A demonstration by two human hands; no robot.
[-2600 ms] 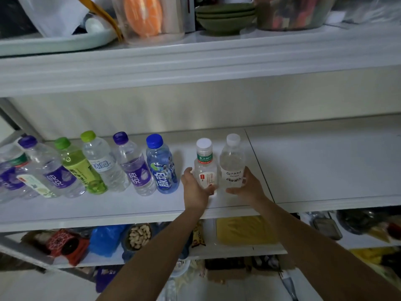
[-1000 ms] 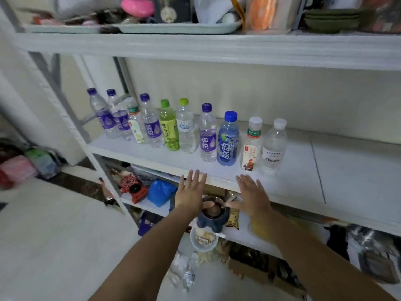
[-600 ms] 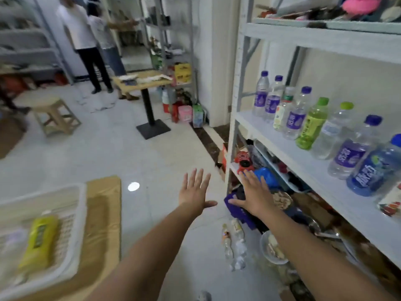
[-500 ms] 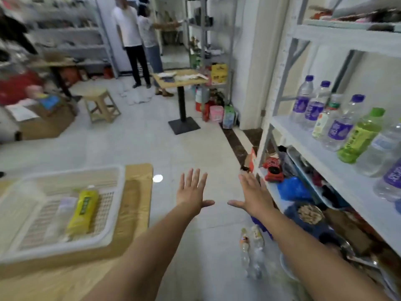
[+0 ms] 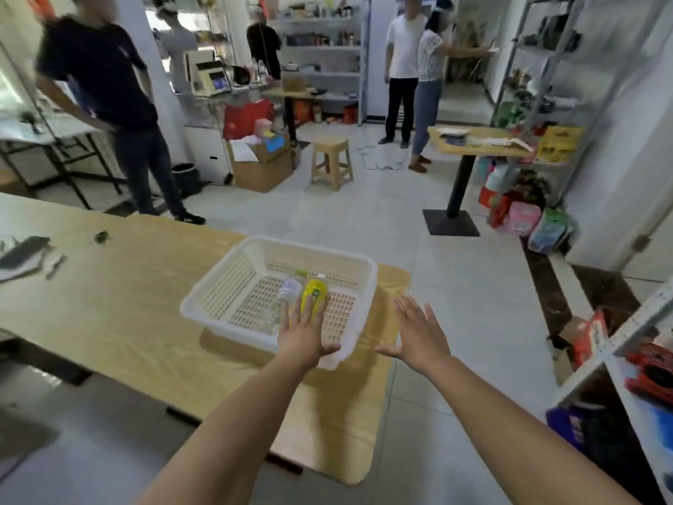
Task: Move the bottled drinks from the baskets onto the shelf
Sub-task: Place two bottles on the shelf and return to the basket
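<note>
Reach step: left hand (image 5: 304, 337), right hand (image 5: 418, 338) empty, fingers (image 5: 305, 308) spread. Next, grab the yellow bottle (image 5: 317, 290) in the basket (image 5: 313, 250), then the clear bottle (image 5: 288, 290) at its 9 o'clock.

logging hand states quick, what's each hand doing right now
Left hand: open, fingers straight, holding nothing.
Right hand: open, fingers spread, holding nothing.

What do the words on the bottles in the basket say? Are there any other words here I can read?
No text here can be read.
Yellow bottle in the basket: small green label, too blurred to read.
Clear bottle beside it: print too blurred to read.
Yellow box by the far shelf: dark marks, too small to read.
</note>
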